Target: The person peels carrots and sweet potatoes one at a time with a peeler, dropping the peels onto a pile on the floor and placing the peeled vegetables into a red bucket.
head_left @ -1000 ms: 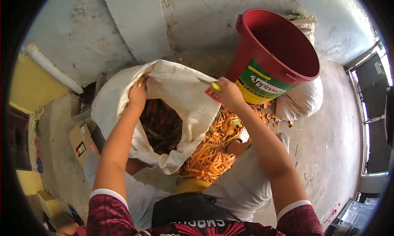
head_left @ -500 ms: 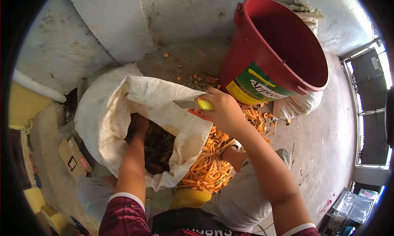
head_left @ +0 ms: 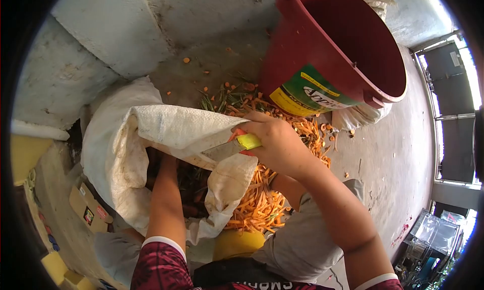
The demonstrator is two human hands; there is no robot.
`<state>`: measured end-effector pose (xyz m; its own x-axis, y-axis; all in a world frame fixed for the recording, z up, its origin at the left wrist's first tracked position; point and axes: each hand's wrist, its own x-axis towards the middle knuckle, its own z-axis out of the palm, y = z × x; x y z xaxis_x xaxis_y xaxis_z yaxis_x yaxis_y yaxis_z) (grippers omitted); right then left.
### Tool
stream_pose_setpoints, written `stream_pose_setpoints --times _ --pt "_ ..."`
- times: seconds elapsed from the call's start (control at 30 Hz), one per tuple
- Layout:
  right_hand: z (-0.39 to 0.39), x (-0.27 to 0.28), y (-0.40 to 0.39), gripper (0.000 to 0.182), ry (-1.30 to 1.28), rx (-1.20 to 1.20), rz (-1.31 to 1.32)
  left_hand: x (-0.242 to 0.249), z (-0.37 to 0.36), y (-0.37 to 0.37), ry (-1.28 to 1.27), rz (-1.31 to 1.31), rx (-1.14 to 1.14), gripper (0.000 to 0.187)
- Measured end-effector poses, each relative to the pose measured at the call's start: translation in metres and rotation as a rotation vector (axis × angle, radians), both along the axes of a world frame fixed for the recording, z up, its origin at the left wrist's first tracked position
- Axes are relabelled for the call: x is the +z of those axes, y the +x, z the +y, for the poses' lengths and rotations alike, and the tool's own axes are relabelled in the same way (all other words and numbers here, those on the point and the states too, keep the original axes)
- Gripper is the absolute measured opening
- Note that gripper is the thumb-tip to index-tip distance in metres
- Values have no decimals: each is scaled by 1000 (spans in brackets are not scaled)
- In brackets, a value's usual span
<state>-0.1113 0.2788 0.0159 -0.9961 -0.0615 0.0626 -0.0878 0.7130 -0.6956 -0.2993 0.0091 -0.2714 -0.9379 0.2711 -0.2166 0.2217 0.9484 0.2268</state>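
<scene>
A large white woven sack [head_left: 174, 123] stands open in front of me, with dark contents inside that I cannot make out clearly. My left forearm reaches down into its mouth; the left hand is hidden in the shadow there. My right hand [head_left: 282, 141] is closed around the yellow-and-red handle of a knife [head_left: 248, 141], whose blade points left across the sack's cloth. Its fingers also sit at the sack's rim. Orange peelings [head_left: 257, 204], apparently carrot, lie heaped beside the sack, below my right hand.
A big red plastic tub [head_left: 312, 43] with a green and yellow label stands at the back right. Another pale sack [head_left: 360, 117] lies behind it. Carrot bits [head_left: 186, 60] are scattered on the floor. At left lies a cardboard piece [head_left: 88, 207]. Something yellow [head_left: 238, 243] is between my legs.
The view has shifted somewhat. My left arm has gone deeper into the sack, so its hand no longer shows. The knife blade has tilted further downward, still in my right hand.
</scene>
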Motion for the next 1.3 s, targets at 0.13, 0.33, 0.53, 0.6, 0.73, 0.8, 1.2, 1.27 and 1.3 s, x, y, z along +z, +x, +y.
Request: stream_pose_setpoints --times 0.13,0.33,0.53,0.6,0.73,0.8,1.2,1.27,1.3 --pt "3 2 2 29 -21 -8 -90 8 -4 35 153 -139 68 52" --pt "3 -8 3 19 -8 -164 -32 66 -17 141 498 -657 363 55" --pt "2 -14 6 14 90 -262 28 191 -35 204 595 -680 -19 38" --pt "-1 -10 10 15 55 -262 2 236 -30 220 578 -425 -211 27" --pt "-10 -6 33 19 -13 -286 4 289 -43 229 1087 -491 -173 30" --pt "-14 -6 54 28 36 -324 122 303 -45 220 1449 -568 -121 31" --pt "-113 6 198 23 -382 -852 25 295 -18 232 2188 -838 99 25" --pt "-120 16 206 24 -392 -872 -84 298 -8 237 2240 -820 42 24" --pt "-124 19 209 24 -450 -884 -102 299 -4 239 2275 -844 74 25"
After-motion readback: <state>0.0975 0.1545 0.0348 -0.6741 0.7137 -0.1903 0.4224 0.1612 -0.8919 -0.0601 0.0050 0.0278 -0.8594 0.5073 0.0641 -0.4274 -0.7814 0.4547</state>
